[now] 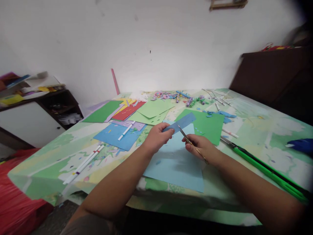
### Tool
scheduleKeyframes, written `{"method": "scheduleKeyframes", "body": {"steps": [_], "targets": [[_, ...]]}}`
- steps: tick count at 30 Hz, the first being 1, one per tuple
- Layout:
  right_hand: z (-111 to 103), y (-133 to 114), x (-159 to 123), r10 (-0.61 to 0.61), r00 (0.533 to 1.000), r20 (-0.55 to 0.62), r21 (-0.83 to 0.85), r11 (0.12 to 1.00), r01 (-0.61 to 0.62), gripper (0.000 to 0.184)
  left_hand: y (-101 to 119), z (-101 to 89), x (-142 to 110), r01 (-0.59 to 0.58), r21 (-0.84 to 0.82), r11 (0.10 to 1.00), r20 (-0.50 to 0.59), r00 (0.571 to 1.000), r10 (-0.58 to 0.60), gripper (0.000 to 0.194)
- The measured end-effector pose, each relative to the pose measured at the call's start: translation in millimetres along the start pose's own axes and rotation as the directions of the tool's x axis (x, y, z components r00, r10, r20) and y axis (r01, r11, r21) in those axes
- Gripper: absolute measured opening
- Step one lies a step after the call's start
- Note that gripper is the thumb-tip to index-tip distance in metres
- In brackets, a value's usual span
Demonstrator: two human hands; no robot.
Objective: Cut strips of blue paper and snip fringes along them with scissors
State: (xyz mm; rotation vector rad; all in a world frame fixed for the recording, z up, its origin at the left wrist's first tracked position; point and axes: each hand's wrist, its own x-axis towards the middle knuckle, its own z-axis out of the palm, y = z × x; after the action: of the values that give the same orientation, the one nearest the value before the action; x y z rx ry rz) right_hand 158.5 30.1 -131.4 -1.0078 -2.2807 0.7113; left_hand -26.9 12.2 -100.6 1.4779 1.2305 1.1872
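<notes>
My left hand pinches the near end of a blue paper strip between thumb and fingers. Closed round a pair of gold-handled scissors, my right hand is just to the right of the strip. The scissor blades meet the strip's lower edge near its middle; whether they have cut into it I cannot tell. Beneath both hands lies a light blue sheet with a small blue scrap on it. A green sheet lies partly under it at the right.
A large green cutter lies right of my right hand. Blue sheets, a red sheet, light green sheets and markers spread leftward. Curled paper pieces sit at the back near the wall. A blue object is far right.
</notes>
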Motion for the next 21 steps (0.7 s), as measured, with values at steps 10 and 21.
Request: {"method": "scheduleKeyframes", "body": {"steps": [10, 21], "targets": [[0.5, -0.2, 0.4, -0.009, 0.999, 0.043, -0.039, 0.999, 0.01, 0.04, 0.1, 1.5, 1.4, 0.026, -0.023, 0.999, -0.029, 0.999, -0.027, 0.014], [0.8, -1.1, 0.7, 0.021, 0.999, 0.036, -0.039, 0.999, -0.019, 0.039, -1.2, 0.6, 1.5, 0.042, -0.038, 0.998, -0.045, 0.998, -0.044, 0.013]]}}
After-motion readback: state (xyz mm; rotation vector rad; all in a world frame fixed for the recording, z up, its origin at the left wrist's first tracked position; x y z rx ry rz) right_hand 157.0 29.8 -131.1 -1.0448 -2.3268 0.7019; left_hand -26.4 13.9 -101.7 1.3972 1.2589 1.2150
